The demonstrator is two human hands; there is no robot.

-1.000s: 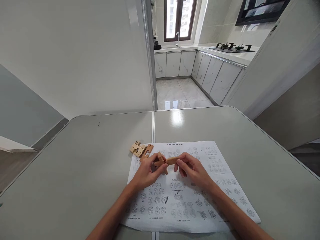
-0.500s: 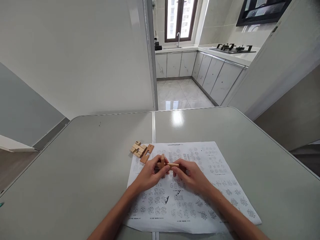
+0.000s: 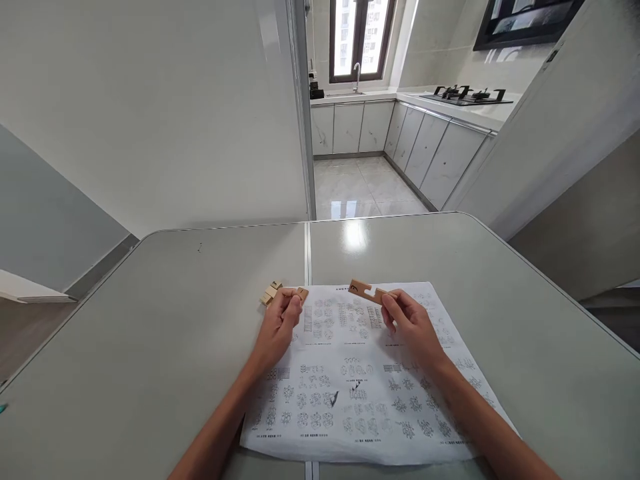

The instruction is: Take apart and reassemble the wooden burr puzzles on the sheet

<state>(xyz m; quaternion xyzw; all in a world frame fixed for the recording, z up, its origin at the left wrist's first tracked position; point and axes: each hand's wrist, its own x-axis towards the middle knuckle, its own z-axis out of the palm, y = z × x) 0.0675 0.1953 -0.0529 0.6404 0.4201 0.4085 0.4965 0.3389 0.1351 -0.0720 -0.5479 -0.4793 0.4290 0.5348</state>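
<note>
My right hand [image 3: 407, 320] pinches one end of a flat, notched wooden puzzle piece [image 3: 361, 289] marked with a dark figure. The piece is raised over the upper part of the printed sheet [image 3: 350, 420], its free end pointing left. My left hand [image 3: 280, 327] is at the small group of wooden puzzle pieces [image 3: 271, 293], its fingers closed. What those fingers hold, if anything, is hidden. Beyond the left fingertips shows the end of another flat piece [image 3: 303, 293]. The left hand covers much of the group.
The creased sheet, printed with rows of small puzzle drawings, lies on a grey table [image 3: 150, 347] with a seam down its middle. Past the table's far edge are a wall panel [image 3: 200, 113] and a kitchen with white cabinets [image 3: 347, 129] and a gas hob [image 3: 467, 97].
My hands were together over the sheet, holding crossed wooden pieces. They have parted: the left moved up and left to the group, the right moved up and right with one notched piece.
</note>
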